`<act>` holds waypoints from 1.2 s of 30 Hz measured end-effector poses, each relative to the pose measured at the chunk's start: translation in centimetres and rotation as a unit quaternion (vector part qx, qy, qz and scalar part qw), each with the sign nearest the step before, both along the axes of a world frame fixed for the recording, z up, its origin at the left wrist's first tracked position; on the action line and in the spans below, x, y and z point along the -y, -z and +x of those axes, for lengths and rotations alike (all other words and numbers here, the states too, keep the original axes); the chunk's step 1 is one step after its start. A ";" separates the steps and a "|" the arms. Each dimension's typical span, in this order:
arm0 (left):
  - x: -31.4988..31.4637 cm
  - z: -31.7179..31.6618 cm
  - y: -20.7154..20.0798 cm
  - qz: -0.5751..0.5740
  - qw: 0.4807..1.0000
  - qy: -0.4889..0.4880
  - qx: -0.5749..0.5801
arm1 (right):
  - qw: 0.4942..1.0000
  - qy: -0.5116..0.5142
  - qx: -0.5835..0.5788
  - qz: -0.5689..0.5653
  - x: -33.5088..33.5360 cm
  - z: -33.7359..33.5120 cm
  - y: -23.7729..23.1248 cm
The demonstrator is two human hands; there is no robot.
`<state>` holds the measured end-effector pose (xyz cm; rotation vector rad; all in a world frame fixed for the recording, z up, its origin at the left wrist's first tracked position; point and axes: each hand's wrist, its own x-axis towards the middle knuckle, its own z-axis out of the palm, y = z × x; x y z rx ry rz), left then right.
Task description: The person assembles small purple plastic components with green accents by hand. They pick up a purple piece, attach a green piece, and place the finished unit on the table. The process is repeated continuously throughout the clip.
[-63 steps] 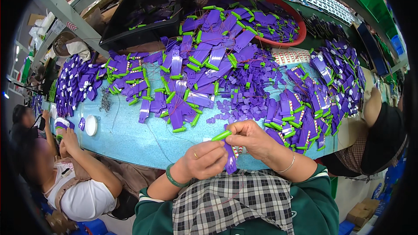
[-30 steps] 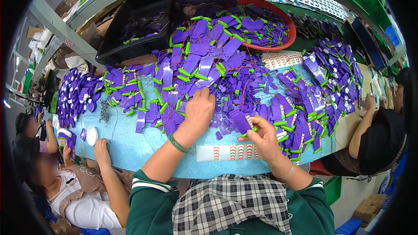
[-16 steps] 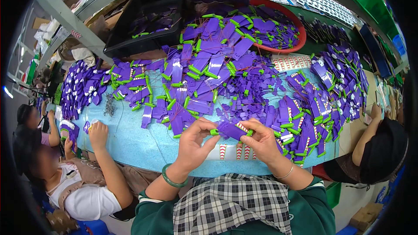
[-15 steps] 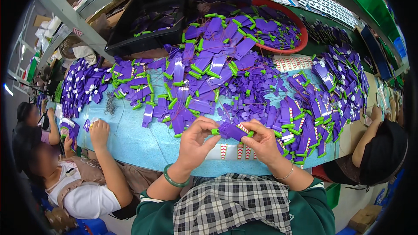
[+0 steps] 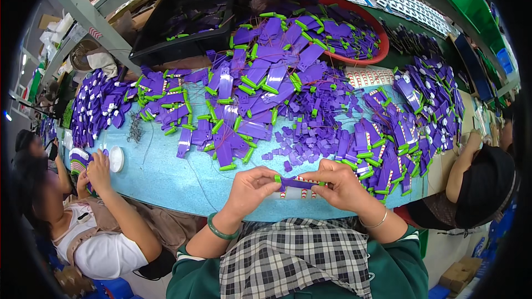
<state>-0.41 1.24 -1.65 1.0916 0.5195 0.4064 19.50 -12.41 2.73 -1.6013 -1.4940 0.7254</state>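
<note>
Just above the table's near edge I hold a purple plastic piece with green ends (image 5: 295, 183) between both hands. My left hand (image 5: 249, 189) pinches its left green end between thumb and fingers. The right end is gripped by my right hand (image 5: 339, 186), its thumb below and fingers above. A red-and-white striped marking (image 5: 303, 179) runs along the piece by the right fingertips. Under the hands lies a pale strip with red-and-white striped stickers (image 5: 305, 194), partly covered. Small loose purple parts (image 5: 305, 144) are scattered just beyond.
Heaps of purple pieces with green ends (image 5: 266, 72) cover the table's middle, and striped ones (image 5: 388, 144) lie right. Behind stand a black bin (image 5: 183, 39) and a red basin (image 5: 382, 44). At left sits a co-worker (image 5: 105, 232) near a white round dish (image 5: 116, 159); another person (image 5: 482, 188) is at right.
Both hands have lowered a little, and the purple piece has turned from its broad face to nearly edge-on. The left co-worker's hand has moved left, uncovering the white dish.
</note>
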 end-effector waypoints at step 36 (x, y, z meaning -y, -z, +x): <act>-4.0 -5.1 -6.4 0.167 0.975 -0.145 -0.011 | 0.890 -0.144 0.411 0.136 -6.9 1.0 1.0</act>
